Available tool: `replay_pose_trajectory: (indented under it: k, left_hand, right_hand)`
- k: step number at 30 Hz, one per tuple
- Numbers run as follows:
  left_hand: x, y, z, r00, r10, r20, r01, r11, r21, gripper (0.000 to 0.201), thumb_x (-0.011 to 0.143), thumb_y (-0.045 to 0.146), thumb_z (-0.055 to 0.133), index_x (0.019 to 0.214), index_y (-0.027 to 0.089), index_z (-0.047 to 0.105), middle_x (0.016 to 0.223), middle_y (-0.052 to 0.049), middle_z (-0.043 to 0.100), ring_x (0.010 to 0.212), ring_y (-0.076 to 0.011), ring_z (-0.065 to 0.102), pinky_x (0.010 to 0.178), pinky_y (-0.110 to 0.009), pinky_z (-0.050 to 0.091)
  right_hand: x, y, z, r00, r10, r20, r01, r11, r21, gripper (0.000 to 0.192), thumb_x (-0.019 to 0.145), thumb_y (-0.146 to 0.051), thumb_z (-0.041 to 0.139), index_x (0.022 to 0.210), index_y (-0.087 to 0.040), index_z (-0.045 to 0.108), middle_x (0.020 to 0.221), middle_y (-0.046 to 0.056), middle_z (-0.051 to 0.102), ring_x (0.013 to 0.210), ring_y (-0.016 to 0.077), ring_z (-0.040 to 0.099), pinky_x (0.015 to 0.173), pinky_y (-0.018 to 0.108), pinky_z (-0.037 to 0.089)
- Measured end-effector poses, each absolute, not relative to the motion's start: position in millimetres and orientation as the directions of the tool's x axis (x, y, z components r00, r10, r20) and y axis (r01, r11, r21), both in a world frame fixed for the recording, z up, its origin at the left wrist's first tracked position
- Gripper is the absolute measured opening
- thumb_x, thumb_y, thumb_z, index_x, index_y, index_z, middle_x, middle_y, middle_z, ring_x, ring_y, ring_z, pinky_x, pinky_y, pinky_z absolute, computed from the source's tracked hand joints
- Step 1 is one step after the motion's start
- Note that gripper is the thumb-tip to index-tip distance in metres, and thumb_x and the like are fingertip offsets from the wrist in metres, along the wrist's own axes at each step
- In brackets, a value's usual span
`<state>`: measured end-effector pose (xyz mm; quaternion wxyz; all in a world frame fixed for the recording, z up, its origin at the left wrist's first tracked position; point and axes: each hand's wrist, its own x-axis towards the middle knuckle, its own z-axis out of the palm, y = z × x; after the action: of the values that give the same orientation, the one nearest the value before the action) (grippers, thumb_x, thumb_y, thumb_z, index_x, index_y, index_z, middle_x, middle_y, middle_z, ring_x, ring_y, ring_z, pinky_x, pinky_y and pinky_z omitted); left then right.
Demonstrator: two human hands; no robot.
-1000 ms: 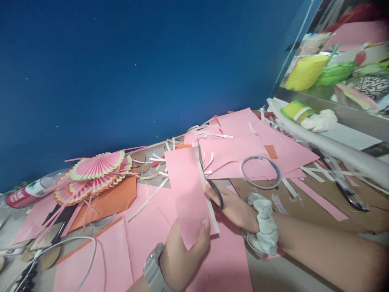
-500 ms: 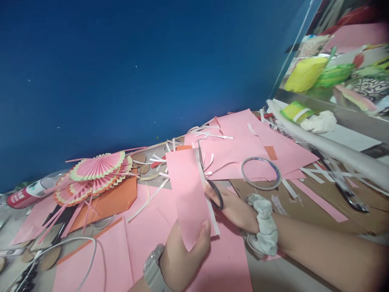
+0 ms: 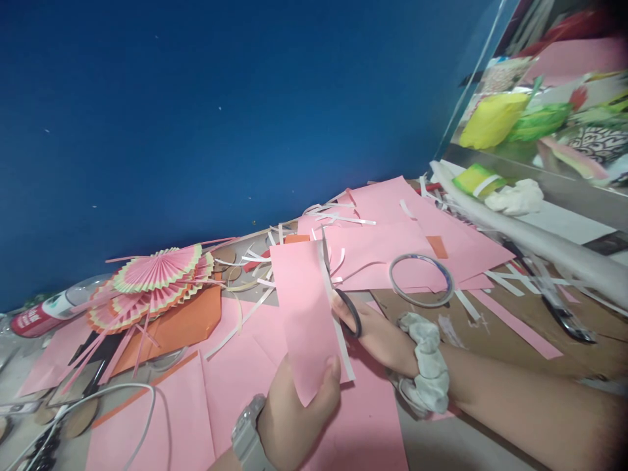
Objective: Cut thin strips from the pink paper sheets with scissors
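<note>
Left hand: the left hand (image 3: 294, 418) gripped the lower end of a pink paper strip (image 3: 305, 314), thumb pressed on its front face and the fingers closed behind it; a pale wristwatch (image 3: 246, 435) sat on that wrist.
Right hand: the right hand (image 3: 375, 337) was closed through the dark handles of a pair of scissors (image 3: 338, 294), with a white scrunchie (image 3: 426, 363) around the wrist.
Scissors: the blades ran up along the right edge of the pink paper strip, pointing away from the person; whether they were parted or closed could not be told.
Strip position: it stood tilted upward above the table, between the 2 hands, with a narrow white sliver (image 3: 338, 327) along its right edge beside the blades.
Table surface: loose pink sheets (image 3: 392, 229) covered the table (image 3: 495, 327), strewn with thin white paper trimmings (image 3: 338, 212).
Tape ring: a thin roll of tape (image 3: 420, 280) lay flat on the pink sheets, near the right hand and beyond it.
Left side: folded pink-and-yellow paper fans (image 3: 152, 278) rested on an orange sheet (image 3: 176, 324), well apart from the hands.
Far left: a red-and-white can (image 3: 42, 311) lay on its side by the blue wall (image 3: 220, 111).
Near left: a white cable (image 3: 127, 392) looped over the pink sheets.
</note>
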<state>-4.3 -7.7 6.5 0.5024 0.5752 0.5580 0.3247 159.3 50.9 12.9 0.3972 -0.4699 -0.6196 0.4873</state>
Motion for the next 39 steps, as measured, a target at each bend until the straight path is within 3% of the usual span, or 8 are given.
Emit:
replay_pose_trajectory:
  k: [10,15,21,26,39]
  left_hand:
    - [-5.8,-4.8,5.2,0.234,0.95,-0.207,0.329,0.123,0.936,0.031,0.096,0.042,0.055,0.107,0.019,0.073,0.107,-0.009,0.079,0.113,-0.0287,0.071,0.093,-0.038,0.058]
    - [-3.9,-7.7,6.8,0.167,0.962,-0.217,0.315,0.156,0.936,0.031,0.092,0.043,0.058,0.107,0.018,0.072,0.102,-0.009,0.08,0.105,-0.0286,0.074,0.086,-0.037,0.06]
    - [-2.2,-8.6,9.3,0.165,0.966,-0.199,0.319,0.139,0.937,0.033,0.092,0.043,0.058,0.11,0.02,0.072,0.104,-0.007,0.079,0.112,-0.0278,0.072,0.093,-0.037,0.058]
    - [-3.2,-7.8,7.6,0.164,0.964,-0.211,0.33,0.148,0.932,0.033,0.091,0.043,0.058,0.107,0.018,0.072,0.104,-0.01,0.08,0.109,-0.0297,0.074,0.088,-0.038,0.06]
    - [-10.0,-5.0,4.5,0.261,0.939,-0.223,0.35,0.123,0.929,0.034,0.096,0.042,0.056,0.114,0.019,0.071,0.114,-0.011,0.078,0.11,-0.0283,0.073,0.093,-0.037,0.059]
  right_hand:
    - [161.2,52.1,9.5,-0.334,0.943,0.006,0.074,0.032,-0.997,0.041,0.101,-0.058,0.04,0.076,-0.026,0.047,0.081,0.0,0.058,0.081,0.0211,0.056,0.077,0.03,0.054]
    - [161.7,52.9,7.4,-0.334,0.942,0.025,0.06,0.047,-0.997,0.038,0.102,-0.054,0.042,0.077,-0.026,0.047,0.081,-0.001,0.059,0.081,0.0204,0.057,0.082,0.03,0.052]
    - [161.5,54.1,3.9,-0.307,0.951,0.031,0.07,0.055,-0.996,0.036,0.102,-0.053,0.041,0.079,-0.026,0.046,0.081,0.0,0.057,0.081,0.0211,0.055,0.078,0.03,0.053]
    - [161.8,53.6,6.8,-0.314,0.949,0.03,0.085,0.059,-0.995,0.036,0.101,-0.051,0.042,0.075,-0.027,0.047,0.079,-0.001,0.058,0.078,0.0214,0.055,0.079,0.031,0.053]
    - [160.5,53.3,13.4,-0.27,0.963,-0.005,0.112,0.026,-0.993,0.038,0.099,-0.054,0.04,0.073,-0.027,0.042,0.074,-0.001,0.054,0.076,0.022,0.055,0.078,0.032,0.054]
